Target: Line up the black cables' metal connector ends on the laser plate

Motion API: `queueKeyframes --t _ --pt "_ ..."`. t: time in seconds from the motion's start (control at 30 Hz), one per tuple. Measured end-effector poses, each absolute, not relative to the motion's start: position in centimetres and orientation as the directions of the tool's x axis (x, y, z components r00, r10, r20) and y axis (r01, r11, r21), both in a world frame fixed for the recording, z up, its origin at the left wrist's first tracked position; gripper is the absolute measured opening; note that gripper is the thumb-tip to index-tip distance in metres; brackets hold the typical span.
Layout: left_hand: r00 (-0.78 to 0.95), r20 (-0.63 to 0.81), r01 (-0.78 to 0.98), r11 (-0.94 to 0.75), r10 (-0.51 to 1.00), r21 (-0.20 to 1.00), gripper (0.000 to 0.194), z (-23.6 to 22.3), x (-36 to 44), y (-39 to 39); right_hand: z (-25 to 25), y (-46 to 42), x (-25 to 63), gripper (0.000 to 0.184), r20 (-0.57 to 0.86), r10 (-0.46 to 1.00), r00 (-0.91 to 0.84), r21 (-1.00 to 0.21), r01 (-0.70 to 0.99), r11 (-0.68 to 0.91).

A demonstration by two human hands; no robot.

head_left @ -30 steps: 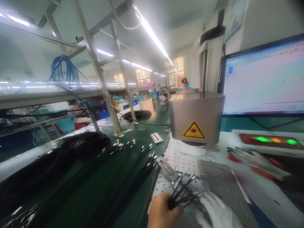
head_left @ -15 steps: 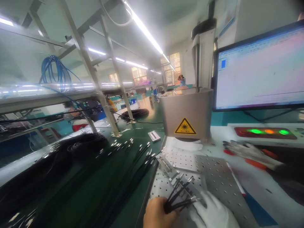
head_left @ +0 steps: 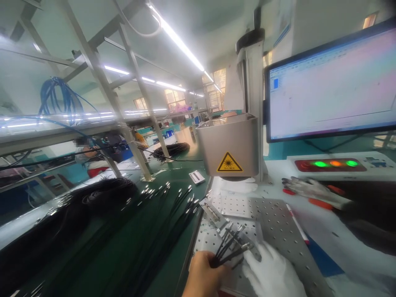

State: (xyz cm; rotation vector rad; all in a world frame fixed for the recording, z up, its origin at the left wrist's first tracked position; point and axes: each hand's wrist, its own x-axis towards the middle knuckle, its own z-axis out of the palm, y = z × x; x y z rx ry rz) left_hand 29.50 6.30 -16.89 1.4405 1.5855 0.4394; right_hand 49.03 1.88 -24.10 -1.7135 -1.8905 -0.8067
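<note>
My bare left hand (head_left: 206, 270) is closed round a small bunch of black cables (head_left: 223, 252), whose silver metal plugs fan out up and to the right. My right hand (head_left: 272, 268), in a white glove, lies just right of the plugs. Its thumb and fingers are apart, and its thumb side is close to the nearest plug; whether they touch I cannot tell. Beneath the cables, a metal fixture (head_left: 213, 212) runs across the perforated metal plate (head_left: 272, 222); its near end is partly covered by the cables.
A metal machine head (head_left: 229, 144) with a yellow warning label stands behind the plate. More black cables (head_left: 167, 231) lie on the green table at left. At right are a monitor (head_left: 331, 90), a lit button panel (head_left: 331, 165), gloves (head_left: 315, 192) and a pen (head_left: 297, 222).
The view has shifted a little to the right, so the scene sits further left. My left hand keeps its hold on the cables. My right hand stays beside the plugs, less blurred.
</note>
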Motion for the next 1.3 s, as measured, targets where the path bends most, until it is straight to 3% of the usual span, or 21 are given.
queueKeyframes --t 0.33,0.63,0.83,0.93,1.1,1.3 --pt "0.088 -0.401 0.586 0.278 0.912 0.761 0.028 -18.7 29.4 6.2 -23.5 2.0 48.6 0.018 0.711 0.694 -0.115 0.152 0.988 0.008" --pt "0.207 -0.39 0.453 0.265 0.897 0.851 0.044 -15.6 29.6 6.9 -23.8 1.9 49.1 0.021 0.682 0.721 -0.122 0.135 0.99 0.04" --pt "0.144 -0.226 0.55 0.112 0.963 0.828 0.021 -15.4 30.0 6.9 -23.8 2.0 49.2 0.02 0.69 0.71 -0.14 0.14 0.988 0.059" --pt "0.172 -0.282 0.524 0.155 0.944 0.837 0.015 -14.9 30.1 7.2 -23.7 2.0 49.1 0.02 0.685 0.716 -0.133 0.119 0.99 0.07" --pt "0.215 -0.413 0.485 0.271 0.885 0.832 0.029 -13.7 30.2 7.6 -23.6 1.9 48.8 0.02 0.691 0.715 -0.103 0.103 0.994 0.044" --pt "0.17 -0.329 0.566 0.182 0.929 0.804 0.017 -13.5 30.4 7.3 -22.8 1.8 48.7 0.02 0.703 0.698 -0.138 0.146 0.988 0.049"
